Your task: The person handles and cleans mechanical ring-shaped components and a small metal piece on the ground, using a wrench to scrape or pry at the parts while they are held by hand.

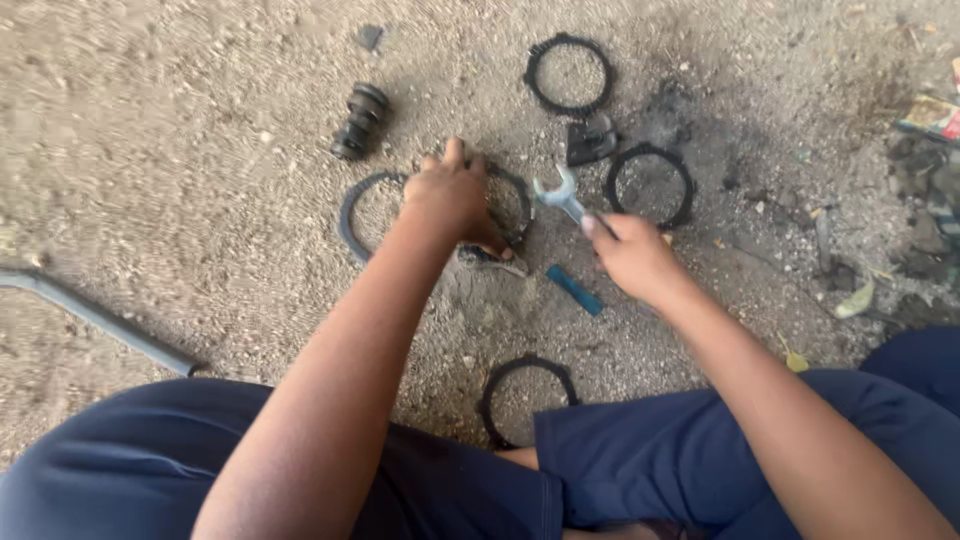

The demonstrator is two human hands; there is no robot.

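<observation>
We are partway through work on a dark ring (505,205) lying flat on the dirt ground (180,180), and we take that ring as our landmark. Our left hand (455,195) lies over the ring's left half, fingers (452,153) curled down and pressing on it, so the ring is pinned to the ground, not lifted. How tightly they close on its edge we cannot tell, since the hand hides that part.

Just right of the ring, our right hand (632,255) is closed around the handle of an open-ended spanner (560,193), whose jaw end points toward the ring's right edge and sits just beside it. The fingers wrap the handle fully, with no gap showing.

As we judge it, the step in hand is steadying the ring while bringing the spanner to it. The next move would call for a firm left-hand hold so the ring does not slide in the loose dirt.

A second ring (358,210) pokes out left of the landmark. Another ring (649,187) lies right of it, one (569,74) above it, one (528,400) below near our knees. A black ribbed part (360,121) stands up and to the left, and a small blue bar (574,290) lies below right.
</observation>
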